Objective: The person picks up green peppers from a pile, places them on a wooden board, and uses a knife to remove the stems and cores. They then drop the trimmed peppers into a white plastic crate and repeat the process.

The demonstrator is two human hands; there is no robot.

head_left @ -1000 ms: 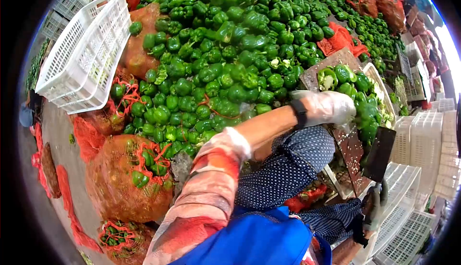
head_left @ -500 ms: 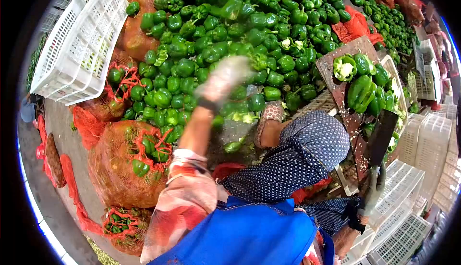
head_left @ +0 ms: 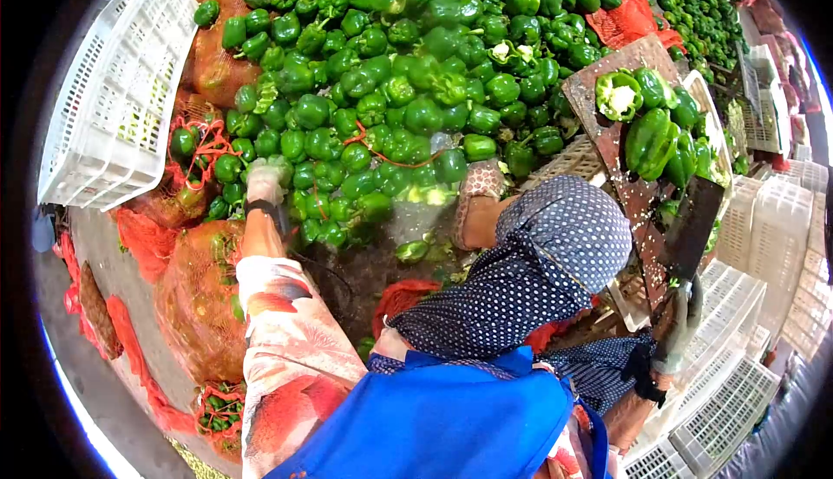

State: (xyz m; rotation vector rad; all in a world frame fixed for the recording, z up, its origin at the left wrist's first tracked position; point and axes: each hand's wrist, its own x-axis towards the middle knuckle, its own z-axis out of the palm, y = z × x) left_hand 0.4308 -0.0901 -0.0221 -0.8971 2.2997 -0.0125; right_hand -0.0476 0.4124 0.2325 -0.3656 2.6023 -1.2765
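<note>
My left hand [head_left: 265, 180], in a pale glove, reaches down at the left side of a large heap of green bell peppers [head_left: 325, 145]. It lies against peppers there, but its fingers are too blurred and hidden to tell whether they grip one. My right hand [head_left: 676, 333], gloved too, is closed around the handle of a knife with a broad dark blade [head_left: 693, 229]. That blade points up beside a worn board [head_left: 599, 88]. Several peppers lie on the board's right side, among them a cut pepper [head_left: 618, 97] with its pale inside showing.
A white plastic crate [head_left: 117, 101] stands at the far left. Near it are filled orange mesh sacks [head_left: 198, 292]. White crates [head_left: 716, 327] are stacked on the right. My bent knee [head_left: 568, 227] and sandalled foot [head_left: 480, 186] are between heap and board. Red netting [head_left: 629, 21] lies behind.
My left hand has swung left and down, from over the middle of the heap to its left edge. The right hand still holds the knife in nearly the same place.
</note>
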